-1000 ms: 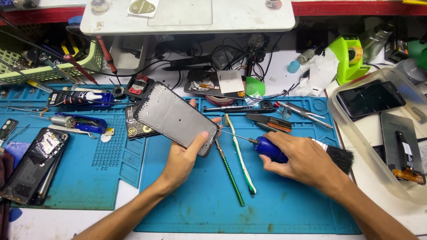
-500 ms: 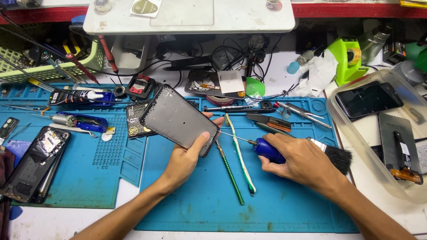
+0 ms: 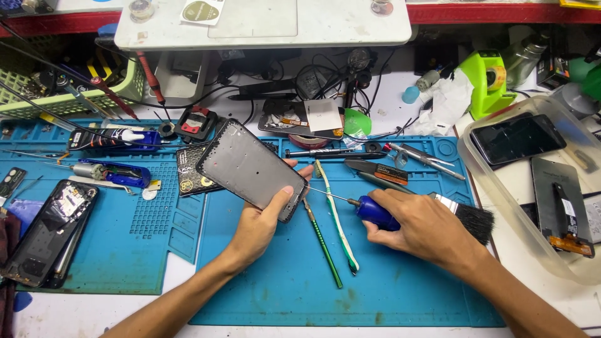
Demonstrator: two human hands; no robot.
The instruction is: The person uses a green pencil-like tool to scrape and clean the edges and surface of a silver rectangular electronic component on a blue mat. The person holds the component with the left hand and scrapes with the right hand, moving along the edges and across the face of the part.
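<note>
Since the earlier frame the grey phone frame (image 3: 253, 169) has tipped slightly flatter and the screwdriver tip has drawn in toward its lower right corner; the hands have otherwise barely shifted. The frame sits above the blue work mat (image 3: 263, 288), near the middle of the view, tilted with its long axis running from ten o'clock to four o'clock. The left hand (image 3: 263, 219) is clamped on its lower end, thumb over the face and fingers behind. At three o'clock from it, the right hand (image 3: 426, 228) is closed around the blue-handled screwdriver (image 3: 374, 214), its thin shaft pointing toward nine o'clock at the frame's corner. Between the hands lie a green-handled tool (image 3: 323, 244) and a pale toothbrush (image 3: 338, 219); a black brush (image 3: 472, 219) rests behind the right hand. At nine o'clock an opened phone (image 3: 47, 231) lies on the mat. The thin tip could skid off the corner and scratch the frame or jab the left thumb, since the frame is held at one end only.
</note>
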